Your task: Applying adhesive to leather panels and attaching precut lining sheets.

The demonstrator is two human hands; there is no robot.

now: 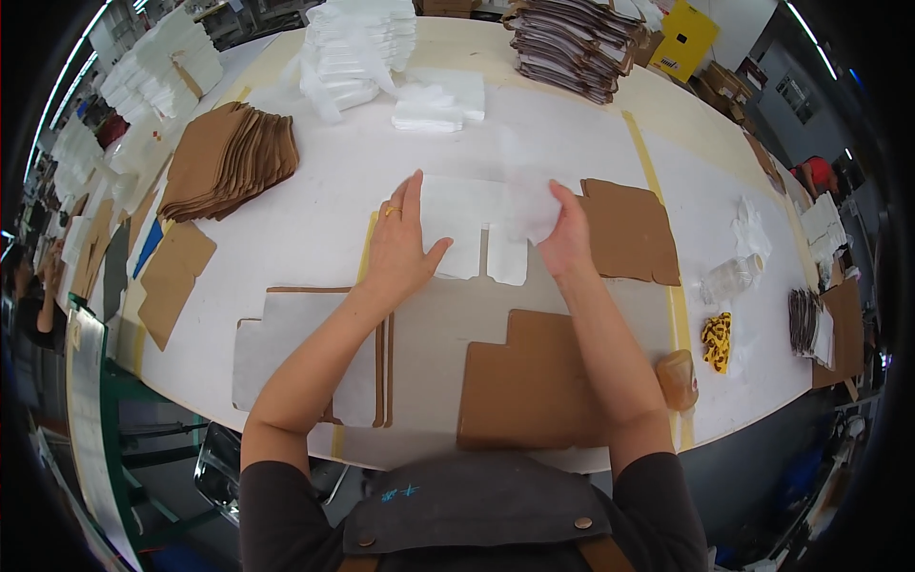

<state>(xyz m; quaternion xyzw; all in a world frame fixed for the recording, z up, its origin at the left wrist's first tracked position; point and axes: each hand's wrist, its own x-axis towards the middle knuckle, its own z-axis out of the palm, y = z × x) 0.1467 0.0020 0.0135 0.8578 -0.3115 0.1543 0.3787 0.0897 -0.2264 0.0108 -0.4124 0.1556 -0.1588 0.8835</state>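
Note:
My left hand (400, 246) lies with fingers stretched along the left edge of a white cut piece (453, 210), which has a narrow slot at its near side. At that piece's right, my right hand (567, 232) pinches a thin, see-through white sheet (534, 195) between thumb and fingers. The sheet is partly lifted and blurred. Beside my right hand lies a brown notched panel (632, 234). Another brown panel (524, 386) is under and beside my right forearm. Grey-faced panels with brown edges (303, 348) lie partly beneath my left forearm.
Brown panels are stacked (224, 157) at the left, near a single brown panel (176, 281). White sheets are piled (357, 48) at the back, and brown-edged pieces (572, 48) at the back right. A clear bottle (732, 279), yellow-and-black cloth (716, 341) and amber bottle (677, 379) line the right side.

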